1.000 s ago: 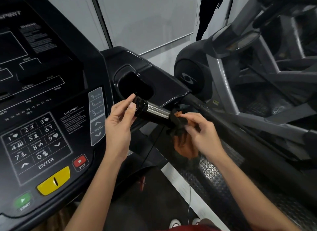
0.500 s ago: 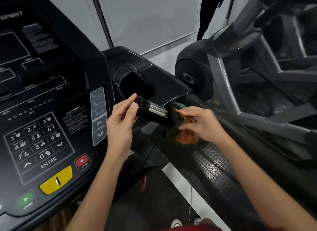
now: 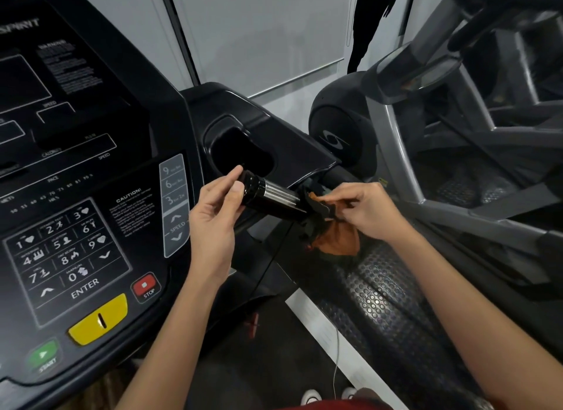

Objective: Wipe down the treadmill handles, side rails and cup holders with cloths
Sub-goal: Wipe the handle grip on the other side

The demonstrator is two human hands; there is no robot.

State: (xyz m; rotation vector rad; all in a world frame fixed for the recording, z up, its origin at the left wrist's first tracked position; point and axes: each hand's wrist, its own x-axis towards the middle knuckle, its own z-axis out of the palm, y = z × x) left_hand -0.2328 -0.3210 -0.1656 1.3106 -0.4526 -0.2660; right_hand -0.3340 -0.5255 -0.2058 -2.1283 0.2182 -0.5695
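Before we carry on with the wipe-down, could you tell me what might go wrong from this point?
The left hand pinches the handle end right beside the speed keys; a slip might press one. The cloth under the right hand hangs loose near a thin cord, so it could snag.

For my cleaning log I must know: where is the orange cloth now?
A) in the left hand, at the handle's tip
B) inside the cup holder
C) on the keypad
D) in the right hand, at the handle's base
D: the right hand grips the orange cloth at the base of the handle, while the left hand holds only the handle's tip.
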